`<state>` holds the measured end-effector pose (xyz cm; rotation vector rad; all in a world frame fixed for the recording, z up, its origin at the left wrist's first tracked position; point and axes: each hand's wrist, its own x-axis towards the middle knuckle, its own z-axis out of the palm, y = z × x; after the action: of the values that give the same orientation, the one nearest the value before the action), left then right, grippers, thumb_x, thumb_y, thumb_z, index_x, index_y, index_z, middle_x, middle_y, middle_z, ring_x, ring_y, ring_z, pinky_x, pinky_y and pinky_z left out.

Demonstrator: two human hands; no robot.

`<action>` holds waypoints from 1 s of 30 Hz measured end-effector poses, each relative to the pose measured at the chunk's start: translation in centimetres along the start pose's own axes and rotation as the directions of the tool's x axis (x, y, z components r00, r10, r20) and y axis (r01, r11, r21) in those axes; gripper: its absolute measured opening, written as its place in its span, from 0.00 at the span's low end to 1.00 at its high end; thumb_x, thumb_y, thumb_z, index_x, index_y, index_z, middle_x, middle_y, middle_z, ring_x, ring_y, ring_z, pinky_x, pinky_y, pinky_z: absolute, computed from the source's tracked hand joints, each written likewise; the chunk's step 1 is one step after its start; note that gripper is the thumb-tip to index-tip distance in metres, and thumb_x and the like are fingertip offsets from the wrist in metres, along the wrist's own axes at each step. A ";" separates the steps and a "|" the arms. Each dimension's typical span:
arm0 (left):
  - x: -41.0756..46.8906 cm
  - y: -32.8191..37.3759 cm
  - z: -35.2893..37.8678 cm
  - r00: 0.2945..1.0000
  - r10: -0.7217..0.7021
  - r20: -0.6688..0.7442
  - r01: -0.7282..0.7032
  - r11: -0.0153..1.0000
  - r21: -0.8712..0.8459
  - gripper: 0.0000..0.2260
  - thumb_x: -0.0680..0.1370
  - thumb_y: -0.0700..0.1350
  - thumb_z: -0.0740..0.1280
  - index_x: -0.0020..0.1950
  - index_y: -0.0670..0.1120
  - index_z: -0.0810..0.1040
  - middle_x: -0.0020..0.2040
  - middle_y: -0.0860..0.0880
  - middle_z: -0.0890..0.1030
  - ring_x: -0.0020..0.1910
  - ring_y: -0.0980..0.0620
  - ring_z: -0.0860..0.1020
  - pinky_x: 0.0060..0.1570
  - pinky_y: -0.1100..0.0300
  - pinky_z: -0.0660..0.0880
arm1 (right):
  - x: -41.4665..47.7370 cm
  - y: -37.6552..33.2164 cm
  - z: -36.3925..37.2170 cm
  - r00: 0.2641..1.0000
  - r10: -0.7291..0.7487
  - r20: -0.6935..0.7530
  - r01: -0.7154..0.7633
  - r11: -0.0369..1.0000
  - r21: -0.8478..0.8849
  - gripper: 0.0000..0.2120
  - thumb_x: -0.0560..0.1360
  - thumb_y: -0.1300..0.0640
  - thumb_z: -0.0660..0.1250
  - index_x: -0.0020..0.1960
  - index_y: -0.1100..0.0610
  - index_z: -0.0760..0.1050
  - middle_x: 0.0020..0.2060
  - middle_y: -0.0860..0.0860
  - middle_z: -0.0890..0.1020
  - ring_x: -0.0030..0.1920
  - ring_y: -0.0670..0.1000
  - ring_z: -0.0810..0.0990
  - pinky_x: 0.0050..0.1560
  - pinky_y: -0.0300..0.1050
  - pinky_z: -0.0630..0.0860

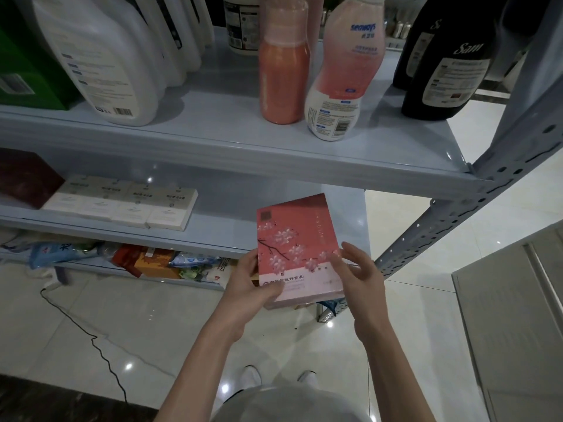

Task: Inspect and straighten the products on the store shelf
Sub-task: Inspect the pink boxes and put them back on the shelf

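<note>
Pink-red box (297,239), blossom print on its face, held upright in the air, in front of the middle shelf (213,233) at its right end. Left hand (249,284) grips the lower left corner, thumb across the front, fingers behind. Right hand (362,275) at the right edge: fingers spread and relaxed, one fingertip touching the front.

Middle shelf, left: row of cream boxes (122,202) lying flat, dark red box (24,178) beside them.

Upper shelf (213,138): orange bottle (283,77) just beside a pink-and-white bottle (341,80), both upright; black bottles (447,74) to the right; white jugs (106,56) and a green box (24,65) to the left.

Bottom shelf: loose packets (152,260). Black cable (91,339) across the tiled floor.
</note>
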<state>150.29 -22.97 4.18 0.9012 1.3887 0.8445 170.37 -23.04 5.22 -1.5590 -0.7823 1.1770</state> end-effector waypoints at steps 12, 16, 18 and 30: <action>0.7 -0.5 0.0 0.960 0.143 -0.239 -0.162 0.985 -0.062 0.15 0.78 0.43 0.74 0.64 0.52 0.80 0.58 0.57 0.83 0.57 0.64 0.80 0.53 0.64 0.78 | 0.2 2.4 -0.6 0.995 0.080 0.062 -0.080 0.997 -0.004 0.15 0.80 0.65 0.68 0.62 0.51 0.81 0.55 0.42 0.86 0.53 0.44 0.85 0.45 0.40 0.78; 0.9 -1.5 0.3 0.966 0.144 -0.214 -0.156 0.987 -0.036 0.12 0.80 0.45 0.72 0.60 0.59 0.80 0.58 0.57 0.83 0.54 0.67 0.80 0.47 0.68 0.78 | 0.1 3.4 -0.8 0.997 0.051 0.060 -0.051 0.999 0.000 0.14 0.82 0.63 0.67 0.63 0.50 0.81 0.55 0.45 0.87 0.53 0.45 0.86 0.46 0.39 0.80; 1.0 -2.2 0.3 0.976 0.139 -0.169 -0.141 0.990 0.000 0.15 0.81 0.44 0.70 0.64 0.61 0.77 0.62 0.56 0.80 0.54 0.69 0.79 0.45 0.70 0.78 | -0.1 3.9 -0.8 0.997 0.029 0.065 -0.027 0.999 -0.021 0.13 0.83 0.60 0.66 0.64 0.48 0.80 0.56 0.45 0.87 0.56 0.47 0.85 0.53 0.45 0.81; 2.7 -4.0 3.2 0.987 0.158 0.025 -0.159 0.964 0.214 0.29 0.80 0.35 0.68 0.78 0.52 0.64 0.65 0.64 0.72 0.58 0.77 0.72 0.49 0.77 0.72 | 1.1 7.6 -3.1 0.995 -0.096 0.017 0.097 0.961 -0.258 0.23 0.83 0.65 0.64 0.77 0.55 0.66 0.68 0.47 0.78 0.66 0.48 0.78 0.68 0.49 0.76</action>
<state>153.43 -22.39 -0.60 1.1941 1.4343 0.8193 173.15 -25.31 -2.20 -1.7092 -1.0374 1.0381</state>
